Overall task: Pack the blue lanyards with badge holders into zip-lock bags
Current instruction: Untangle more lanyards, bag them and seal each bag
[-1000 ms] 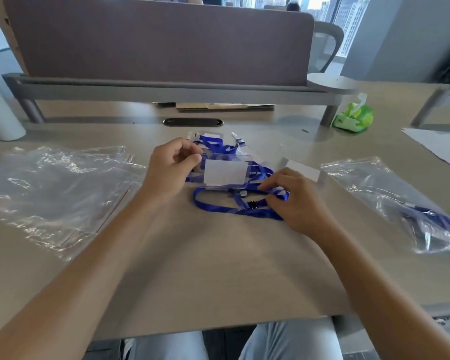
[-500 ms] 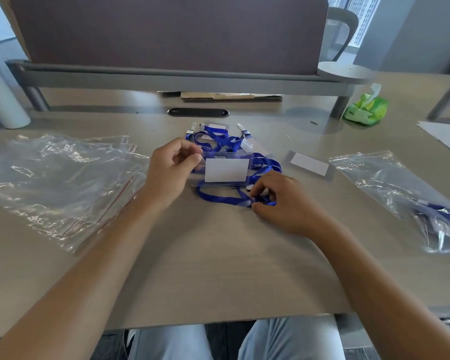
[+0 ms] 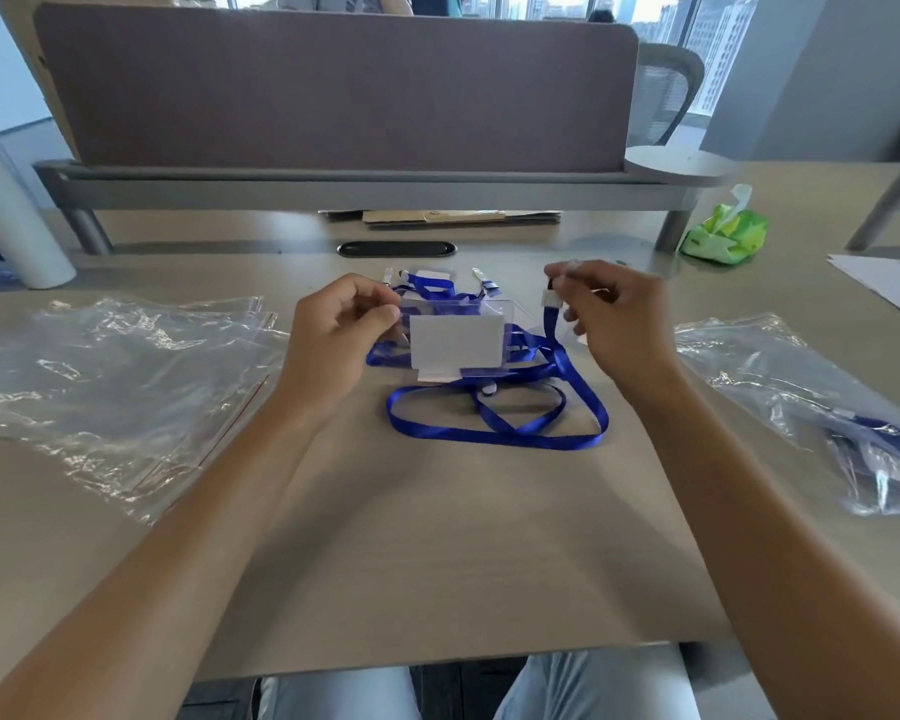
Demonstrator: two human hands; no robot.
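Observation:
A clear badge holder (image 3: 458, 339) with a white card inside is lifted slightly over the desk's middle, and my left hand (image 3: 336, 337) pinches its left edge. My right hand (image 3: 611, 317) pinches the clip end of a blue lanyard (image 3: 500, 418) and holds it raised; the strap's loops trail down onto the desk. More blue lanyards (image 3: 430, 289) lie behind the holder. Empty zip-lock bags (image 3: 110, 376) are spread at the left. At the right lies a filled zip-lock bag (image 3: 822, 407) with a blue lanyard inside.
A grey divider screen (image 3: 333, 90) on a rail closes the desk's back. A green tissue pack (image 3: 723, 233) sits at the back right, a white sheet (image 3: 889, 288) at the far right, a white cylinder (image 3: 11, 220) at the far left. A black cable slot (image 3: 396, 248) lies behind the lanyards.
My right hand has risen from the desk, lifting the lanyard's clip end up and to the right. The strap's loops have spread out. My left hand keeps the badge holder.

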